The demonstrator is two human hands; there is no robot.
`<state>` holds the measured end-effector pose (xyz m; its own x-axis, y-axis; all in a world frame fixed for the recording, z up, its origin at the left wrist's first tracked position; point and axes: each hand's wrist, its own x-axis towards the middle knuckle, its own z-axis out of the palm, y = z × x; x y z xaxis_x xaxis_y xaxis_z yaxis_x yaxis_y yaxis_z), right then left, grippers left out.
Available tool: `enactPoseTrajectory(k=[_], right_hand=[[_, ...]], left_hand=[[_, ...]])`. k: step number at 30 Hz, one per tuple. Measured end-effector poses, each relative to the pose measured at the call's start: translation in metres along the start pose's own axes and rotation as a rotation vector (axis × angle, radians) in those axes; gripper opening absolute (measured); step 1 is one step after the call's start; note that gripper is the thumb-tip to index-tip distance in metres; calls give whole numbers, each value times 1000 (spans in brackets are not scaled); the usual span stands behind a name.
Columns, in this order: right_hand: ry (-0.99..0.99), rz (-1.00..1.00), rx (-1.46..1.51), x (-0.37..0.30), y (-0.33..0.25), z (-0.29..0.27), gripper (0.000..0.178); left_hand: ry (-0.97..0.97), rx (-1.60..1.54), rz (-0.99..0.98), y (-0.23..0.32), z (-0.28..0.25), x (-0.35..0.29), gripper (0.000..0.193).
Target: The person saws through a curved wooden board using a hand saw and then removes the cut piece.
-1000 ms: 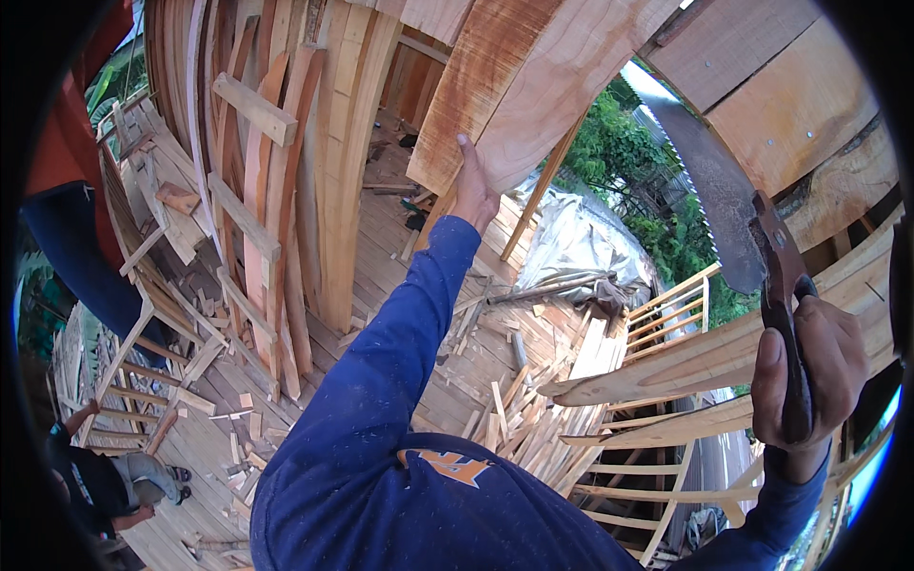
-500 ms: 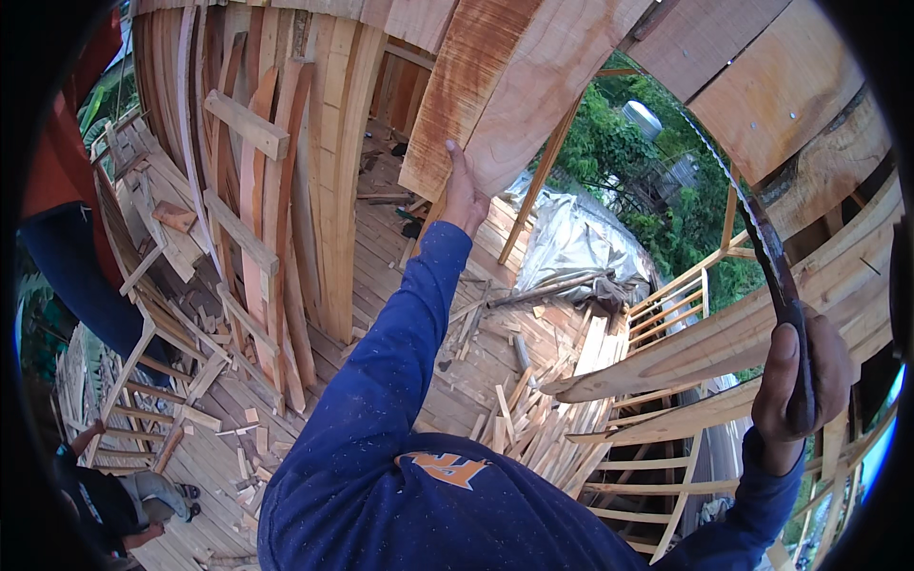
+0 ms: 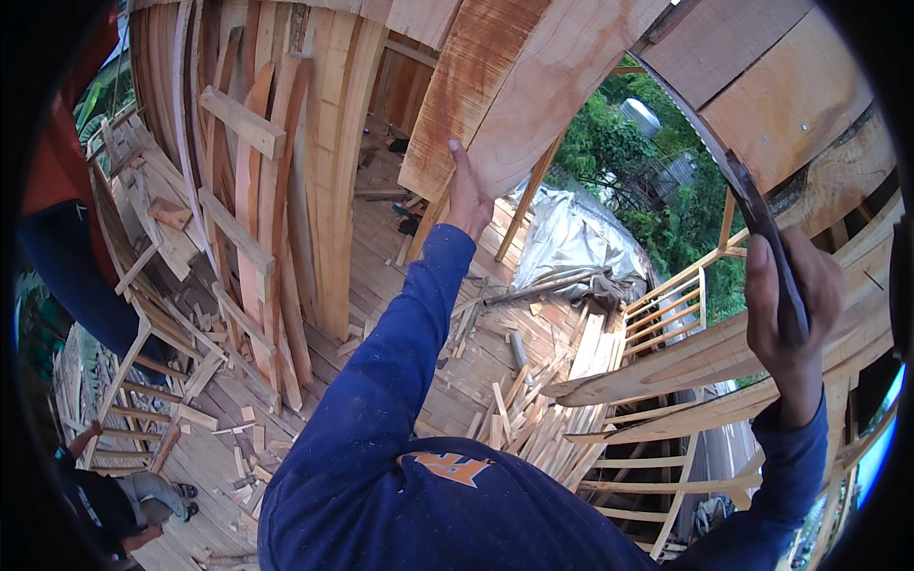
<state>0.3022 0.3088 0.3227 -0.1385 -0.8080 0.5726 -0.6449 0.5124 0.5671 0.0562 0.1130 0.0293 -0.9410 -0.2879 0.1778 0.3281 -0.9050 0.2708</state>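
My left hand [image 3: 468, 198] grips the lower end of a wide wooden board [image 3: 557, 100], its thumb on the face and its other fingers hidden behind. The board has a darker brown strip along its left side and rises past the top edge of the view. On the right, my right hand [image 3: 798, 300] is wrapped round the dark handle of a handsaw [image 3: 769, 228]. The saw is seen nearly edge-on, its thin blade reaching up and left toward the boards at the top. Just where the blade's tip lies against the wood is hard to make out.
Tall planks with nailed crosspieces [image 3: 243, 122] stand at the left. Offcuts [image 3: 533, 409] litter the plank floor [image 3: 333, 376]. A silver tarp [image 3: 576, 238] lies beyond, beside an open slatted frame [image 3: 657, 463]. One person [image 3: 100, 504] is at lower left; another's dark trousers [image 3: 71, 271] show above.
My right hand and the saw have moved up and slightly left, the blade sliding farther toward the top boards. My left hand stays on the board, almost unmoved.
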Motion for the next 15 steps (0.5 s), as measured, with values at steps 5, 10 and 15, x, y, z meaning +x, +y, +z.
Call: enactPoseTrajectory(k=[5,10,15], right_hand=[[-127,159,208,23,13,19,15],[-235,169,-57,-5,-15,-46,29],[-122,123,121,27,20,24,20]], left_hand=[[-30,-47,-1,-4,-4,-6,83],[7,-42,-11,-5,2,-5,78],[-51,-78,-33,-3,12,-5,77]])
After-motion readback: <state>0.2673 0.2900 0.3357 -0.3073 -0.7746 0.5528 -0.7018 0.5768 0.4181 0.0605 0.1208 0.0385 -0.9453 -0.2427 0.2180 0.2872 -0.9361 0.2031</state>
